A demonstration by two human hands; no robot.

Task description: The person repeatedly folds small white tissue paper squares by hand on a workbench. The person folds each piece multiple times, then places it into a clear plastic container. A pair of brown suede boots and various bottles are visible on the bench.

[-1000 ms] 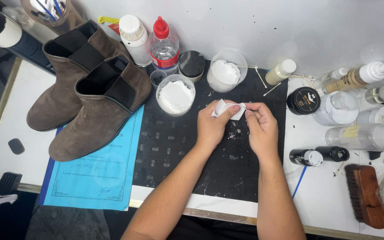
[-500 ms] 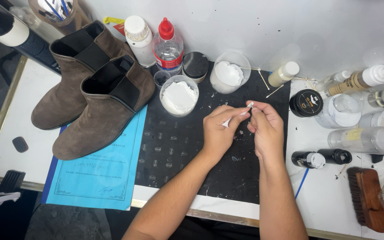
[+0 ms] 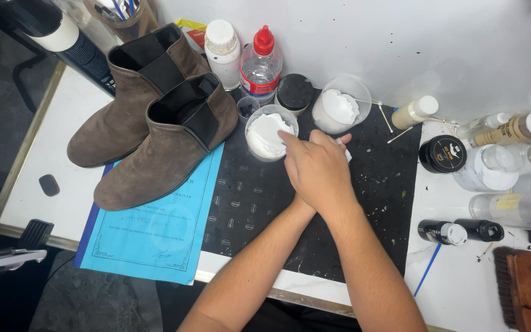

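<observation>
We see the boots (image 3: 155,132) at upper left, a cup (image 3: 268,132) right of them on the mat (image 3: 247,203), bottles (image 3: 511,166) far right.

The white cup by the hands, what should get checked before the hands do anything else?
1. White cup upright on the black mat: ok.
2. Right hand at the cup's rim: ok.
3. Left hand in plain view: not ok, the right hand covers it.
4. What the hands hold: cannot tell, only a white scrap peeks out.
5. Brown boots clear of the hands: ok.
</observation>
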